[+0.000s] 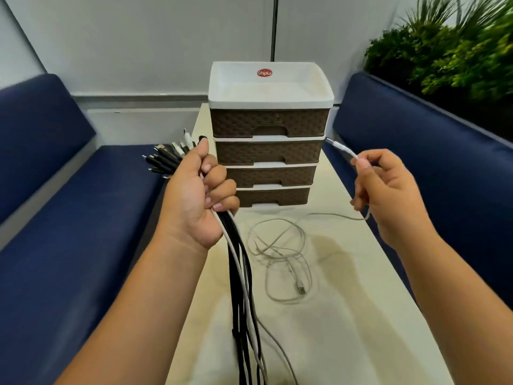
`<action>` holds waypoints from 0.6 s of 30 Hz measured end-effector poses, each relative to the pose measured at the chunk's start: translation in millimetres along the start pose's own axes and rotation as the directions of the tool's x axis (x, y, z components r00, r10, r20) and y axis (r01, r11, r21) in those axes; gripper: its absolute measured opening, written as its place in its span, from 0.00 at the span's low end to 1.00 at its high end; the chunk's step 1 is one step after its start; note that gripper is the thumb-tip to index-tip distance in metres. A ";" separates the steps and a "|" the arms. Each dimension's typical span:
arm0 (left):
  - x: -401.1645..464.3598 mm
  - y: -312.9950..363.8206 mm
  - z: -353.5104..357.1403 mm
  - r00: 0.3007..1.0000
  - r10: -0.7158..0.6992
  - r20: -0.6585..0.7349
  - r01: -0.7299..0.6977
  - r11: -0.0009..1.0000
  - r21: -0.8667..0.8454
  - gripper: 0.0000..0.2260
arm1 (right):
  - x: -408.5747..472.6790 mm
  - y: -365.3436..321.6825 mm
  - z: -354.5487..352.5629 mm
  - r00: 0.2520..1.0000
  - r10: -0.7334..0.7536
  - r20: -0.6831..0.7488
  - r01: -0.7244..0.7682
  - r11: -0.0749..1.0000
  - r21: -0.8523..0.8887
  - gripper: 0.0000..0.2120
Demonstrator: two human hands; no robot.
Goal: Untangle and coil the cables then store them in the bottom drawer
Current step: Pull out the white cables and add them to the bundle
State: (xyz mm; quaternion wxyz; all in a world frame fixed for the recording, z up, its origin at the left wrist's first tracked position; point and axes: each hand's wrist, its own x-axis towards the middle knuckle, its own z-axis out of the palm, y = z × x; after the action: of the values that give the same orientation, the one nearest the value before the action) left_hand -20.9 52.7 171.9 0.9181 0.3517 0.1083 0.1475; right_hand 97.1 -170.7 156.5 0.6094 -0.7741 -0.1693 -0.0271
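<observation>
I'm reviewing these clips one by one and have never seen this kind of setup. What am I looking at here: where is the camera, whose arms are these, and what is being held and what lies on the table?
There is no machine here. One wide-angle camera sits on a person's head and looks forward and down, so the two bare arms reaching in from below are that person's own.

The left hand grips a bundle of black and white cables; their plugs fan out above the fist and the cords hang down below it. The right hand holds one end of a thin white cable between its fingers; the rest of that cable lies in loose, tangled loops on the pale table.

At the far end of the table stands a small drawer unit with four brown drawers, all closed. Blue benches run along both sides, with green plants at the upper right.
</observation>
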 end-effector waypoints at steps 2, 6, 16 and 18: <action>1.2 -2.8 3.5 1.000 0.000 -0.021 0.001 0.999 0.048 0.19 | -10.1 -38.0 9.3 1.000 -0.014 -0.009 0.016 0.986 0.166 0.09; -2.1 -10.8 11.6 1.000 0.020 -0.014 -0.018 0.992 0.123 0.16 | -36.3 -74.2 30.3 0.986 -0.015 0.165 -0.052 0.917 0.396 0.10; -6.7 -26.8 14.7 0.998 0.051 0.045 -0.057 0.988 0.142 0.22 | -75.8 -64.2 87.6 0.970 -0.124 0.211 0.033 0.920 0.390 0.09; -9.9 -26.9 16.0 0.999 0.041 0.005 -0.041 0.976 0.215 0.16 | -78.0 -59.8 92.4 0.968 -0.128 0.216 0.044 0.933 0.356 0.09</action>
State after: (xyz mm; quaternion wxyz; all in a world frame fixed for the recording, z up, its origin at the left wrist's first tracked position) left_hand -20.0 20.4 166.3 0.8713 0.4512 0.1163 0.1539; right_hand -9.1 -88.5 169.3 0.7106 -0.6434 -0.2765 0.0683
